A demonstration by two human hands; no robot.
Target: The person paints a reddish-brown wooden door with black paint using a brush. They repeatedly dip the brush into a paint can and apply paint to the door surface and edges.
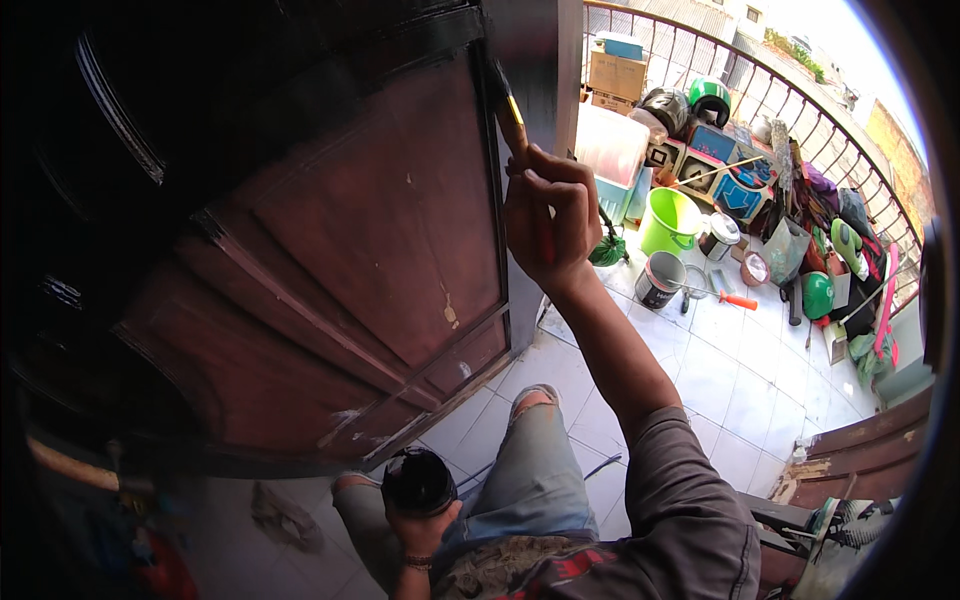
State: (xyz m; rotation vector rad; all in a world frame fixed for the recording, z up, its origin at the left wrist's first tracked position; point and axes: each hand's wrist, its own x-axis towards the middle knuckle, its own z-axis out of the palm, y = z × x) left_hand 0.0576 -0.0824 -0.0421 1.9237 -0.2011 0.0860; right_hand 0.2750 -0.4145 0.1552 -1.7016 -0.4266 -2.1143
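Note:
My right hand (556, 215) is raised and closed around the handle of a paintbrush (515, 115). The brush's dark bristles reach up to the edge of a wooden door (370, 230), close to the grey frame (545, 90). Black paint covers the door's upper and left parts, while reddish-brown wood shows on the lower panels. Low down, near my knees, my left hand (420, 528) grips a round can of black paint (418, 482) from below, its dark mouth facing up.
To the right, a lime-green bucket (668, 220), a paint can (660, 278) and an orange-handled roller (735, 299) stand or lie on white tiles (700, 345). Behind them, helmets (710, 98) and boxes crowd a metal railing (765, 65). A crumpled cloth (286, 518) lies at lower left.

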